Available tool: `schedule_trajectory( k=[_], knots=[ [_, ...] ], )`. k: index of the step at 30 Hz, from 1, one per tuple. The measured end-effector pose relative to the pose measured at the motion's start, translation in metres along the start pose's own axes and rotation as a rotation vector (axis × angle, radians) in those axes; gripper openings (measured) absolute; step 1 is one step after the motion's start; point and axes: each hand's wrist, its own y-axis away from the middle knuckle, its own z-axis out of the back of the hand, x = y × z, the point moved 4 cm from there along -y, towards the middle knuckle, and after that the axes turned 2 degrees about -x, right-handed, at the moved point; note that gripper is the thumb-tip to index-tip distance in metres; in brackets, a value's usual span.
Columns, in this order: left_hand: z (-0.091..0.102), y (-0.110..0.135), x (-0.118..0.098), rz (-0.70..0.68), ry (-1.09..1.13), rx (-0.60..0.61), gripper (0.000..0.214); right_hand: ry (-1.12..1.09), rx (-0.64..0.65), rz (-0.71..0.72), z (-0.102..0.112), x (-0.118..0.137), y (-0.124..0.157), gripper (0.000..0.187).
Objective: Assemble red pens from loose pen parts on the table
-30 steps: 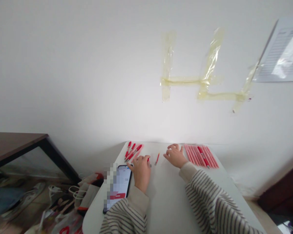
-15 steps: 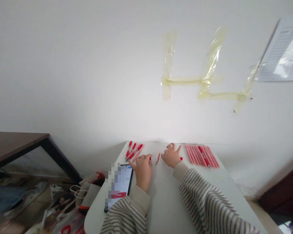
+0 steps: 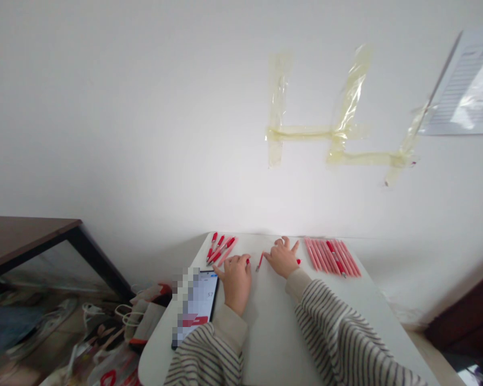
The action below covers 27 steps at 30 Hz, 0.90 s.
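My left hand [image 3: 235,281] lies on the white table [image 3: 273,332] with its fingers curled round a small red pen piece [image 3: 247,261], whose tip pokes out at the knuckles. My right hand [image 3: 284,258] rests just to the right. Its fingers are loosely bent, and a red pen tip [image 3: 298,261] shows at its right side. A short red refill [image 3: 260,261] lies between the two hands, at the right hand's fingertips. Several red pens [image 3: 219,249] lie at the table's far left. A row of pink barrels [image 3: 332,256] lies at the far right.
A phone [image 3: 197,305] with a lit screen lies by my left wrist at the table's left edge. The table stands against a white wall with old tape strips [image 3: 338,145]. Bags and clutter [image 3: 104,343] lie on the floor to the left, beside a dark table [image 3: 28,241].
My right hand has moved left, away from the pink barrels and toward the red refill, and a red tip now shows at its side. My left hand has stayed put.
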Motion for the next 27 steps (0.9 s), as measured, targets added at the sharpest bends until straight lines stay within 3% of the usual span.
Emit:
schedule_trajectory(
  k=[12,19,27],
  knots=[
    [0.000,0.001,0.000,-0.006,-0.020,-0.033,0.033,-0.084,-0.020,0.003,0.005,-0.011,0.006,0.044],
    [0.006,0.004,-0.010,-0.108,0.000,-0.090,0.031,-0.110,-0.091,0.029,0.009,-0.047,0.024,0.027],
    [-0.001,0.012,-0.022,-0.249,0.043,-0.037,0.031,-0.007,-0.109,0.098,0.000,-0.075,0.035,0.041]
  ],
)
